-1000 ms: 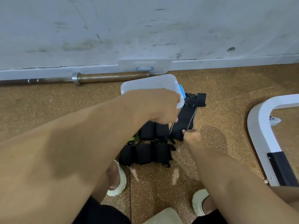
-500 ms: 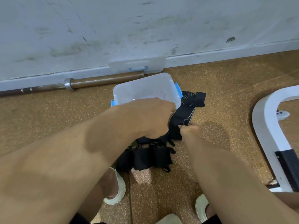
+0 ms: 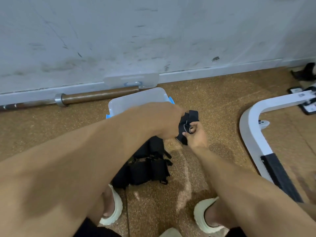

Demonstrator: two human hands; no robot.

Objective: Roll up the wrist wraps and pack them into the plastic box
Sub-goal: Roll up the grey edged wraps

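— Black wrist wrap sits pinched in the right hand, with the left hand curled on its other side.
— Risk?
— Springy fabric: a loose pinch lets the roll unwind. The plastic box waits just beyond the left hand; more wraps lie below both.
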